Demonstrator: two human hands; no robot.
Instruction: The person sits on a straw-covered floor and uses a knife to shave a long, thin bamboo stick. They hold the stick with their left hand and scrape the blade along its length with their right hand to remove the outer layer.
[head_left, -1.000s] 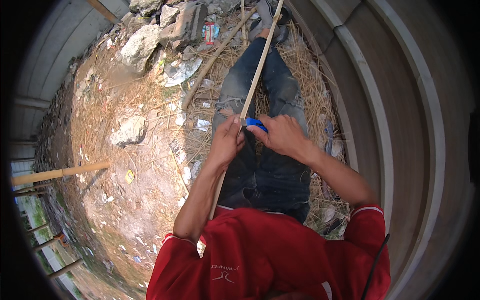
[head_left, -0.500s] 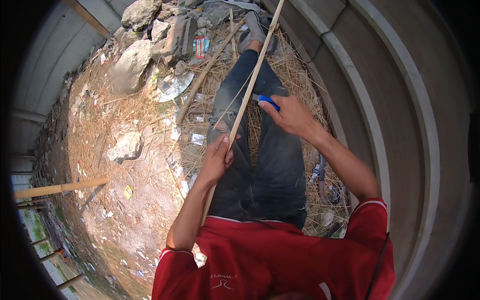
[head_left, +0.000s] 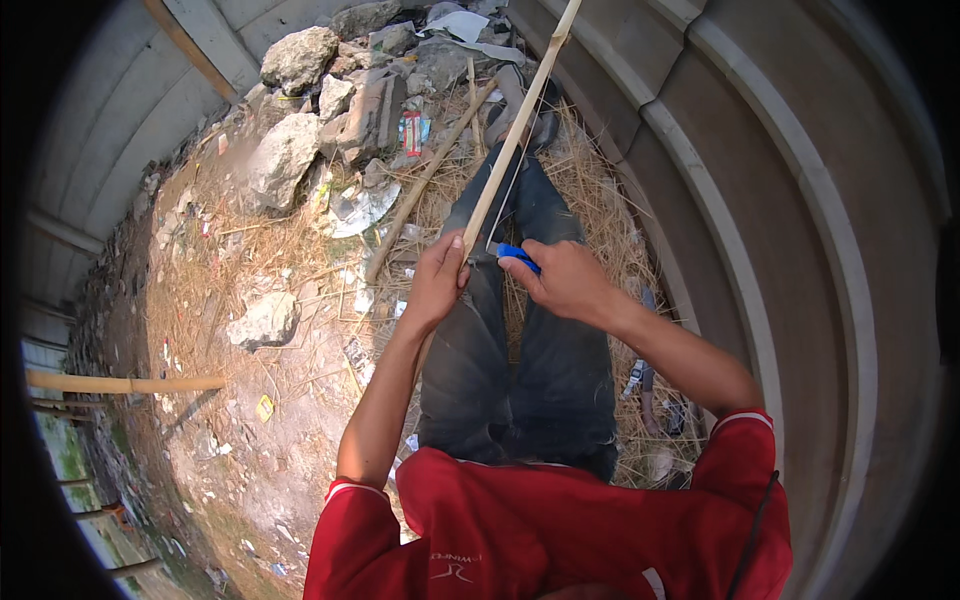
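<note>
My left hand (head_left: 437, 282) is closed round a long pale bamboo strip (head_left: 518, 128), which slants up and away over my outstretched legs. Its lower end runs back beneath my left forearm. In my right hand (head_left: 568, 284) is a blue-handled utility knife (head_left: 522, 258), its short blade pointing left, close to the strip and just right of my left fingers. A thin sliver (head_left: 507, 197) hangs along the strip's right side and comes down to about the blade. Whether the blade touches the strip, I cannot tell.
Corrugated metal sheeting (head_left: 800, 250) curves close along my right. Straw and litter cover the ground round my legs (head_left: 555, 370). Rocks (head_left: 285, 160) are piled at the far left, near a loose stick (head_left: 425, 180). A bamboo pole (head_left: 150, 384) juts in from the left.
My right hand has drawn the knife nearer and slightly left, beside my left hand. My left hand is a little farther forward. The sliver has shifted from the strip's left side to its right.
</note>
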